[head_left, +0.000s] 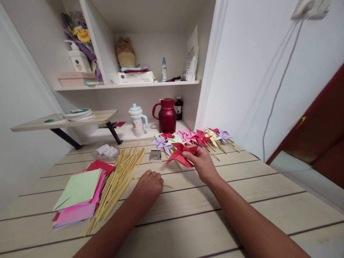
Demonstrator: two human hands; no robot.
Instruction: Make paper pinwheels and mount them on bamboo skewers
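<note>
Item: red paper pinwheel [180,154], pinched in my right hand [202,165] above the table [242,200], beside finished pinwheels [196,138]. My left hand [150,184], fingers curled, rests on a bamboo stick [167,185] near the stick pile [118,179].

The pale plank counter [204,211] carries stacked coloured paper [79,197], loose wooden sticks [118,182], a small metal box [155,155] and finished pinwheels [193,138].
</note>
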